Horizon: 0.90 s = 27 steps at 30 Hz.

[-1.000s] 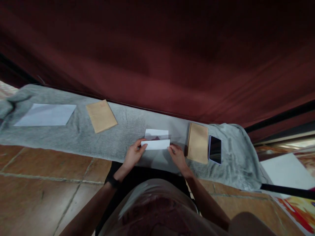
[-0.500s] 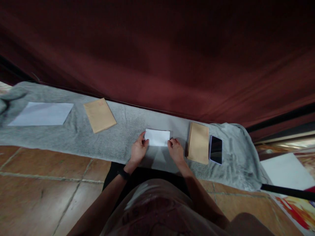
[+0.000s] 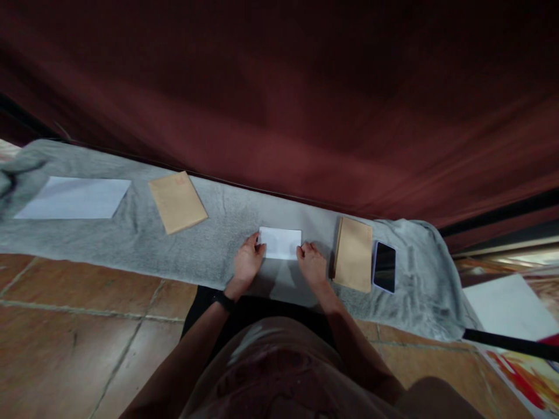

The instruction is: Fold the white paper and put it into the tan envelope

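A: Where is the folded white paper (image 3: 280,242)?

B: It lies flat on the grey towel (image 3: 218,233), in front of the person, between both hands. The left hand (image 3: 247,263) touches its left edge with the fingertips, and the right hand (image 3: 312,266) touches its right edge.

A: Do the hands grip it?

B: The fingers are bent and rest at the edges. I cannot tell if they pinch the paper or only press on it.

A: What lies near it?

B: Just right of the right hand there is a brown envelope (image 3: 354,253), and a dark phone (image 3: 385,267) lies beside that one. Far to the left lies another brown envelope (image 3: 177,201), and a white sheet (image 3: 73,198) is further left, well apart. The towel lies on a tiled floor (image 3: 87,314), under a dark red curtain (image 3: 279,99).
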{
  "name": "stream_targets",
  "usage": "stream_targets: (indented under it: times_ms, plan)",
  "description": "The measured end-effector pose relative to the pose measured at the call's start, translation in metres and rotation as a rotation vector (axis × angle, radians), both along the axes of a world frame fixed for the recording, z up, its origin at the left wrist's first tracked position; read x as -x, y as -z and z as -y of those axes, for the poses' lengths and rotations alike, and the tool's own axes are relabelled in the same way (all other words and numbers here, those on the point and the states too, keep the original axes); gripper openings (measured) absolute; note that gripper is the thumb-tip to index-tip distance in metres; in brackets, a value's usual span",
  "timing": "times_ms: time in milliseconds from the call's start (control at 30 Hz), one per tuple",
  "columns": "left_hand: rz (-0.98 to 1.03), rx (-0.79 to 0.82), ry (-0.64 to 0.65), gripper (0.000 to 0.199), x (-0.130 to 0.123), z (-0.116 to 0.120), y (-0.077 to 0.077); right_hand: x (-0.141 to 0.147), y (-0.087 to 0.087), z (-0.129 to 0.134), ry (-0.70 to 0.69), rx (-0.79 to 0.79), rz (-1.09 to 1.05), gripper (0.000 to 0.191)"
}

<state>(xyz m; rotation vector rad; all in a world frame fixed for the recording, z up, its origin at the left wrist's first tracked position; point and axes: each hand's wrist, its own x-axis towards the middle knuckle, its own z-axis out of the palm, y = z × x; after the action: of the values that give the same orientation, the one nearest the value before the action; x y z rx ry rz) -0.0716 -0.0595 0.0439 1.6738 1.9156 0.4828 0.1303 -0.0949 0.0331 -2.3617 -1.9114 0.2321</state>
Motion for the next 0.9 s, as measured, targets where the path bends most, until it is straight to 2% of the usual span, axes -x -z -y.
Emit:
stream_targets:
  times_ms: [100,233,367,467,633,733,800,900]
  plan:
    - [-0.050,0.022,0.009,0.042,0.000,-0.001,-0.001,0.001,0.000,0.001,0.009,-0.003,0.008,0.024]
    - [-0.090,0.003,0.057,0.040,0.001,-0.002,0.002,0.003,0.001,0.003,-0.024,-0.109,-0.014,0.021]
    - [-0.087,-0.081,0.101,0.038,0.002,-0.001,0.010,0.016,0.006,0.004,-0.195,-0.232,-0.147,0.036]
    - [-0.090,-0.124,0.126,0.037,0.003,-0.001,0.016,0.029,0.015,0.006,-0.324,-0.261,-0.217,0.046]
    - [-0.127,-0.128,0.144,0.037,0.004,0.000,0.016,0.040,0.029,0.013,-0.321,-0.233,-0.198,0.054]
    - [-0.180,-0.228,0.166,0.040,-0.003,0.003,0.017,0.040,0.031,0.016,-0.323,-0.221,-0.176,0.055]
    - [-0.186,-0.303,0.232,0.044,-0.012,0.008,0.022,0.040,0.031,0.016,-0.321,-0.210,-0.165,0.055]
    - [-0.157,-0.365,0.416,0.051,-0.026,0.017,0.034,0.040,0.031,0.016,-0.327,-0.175,-0.148,0.056]
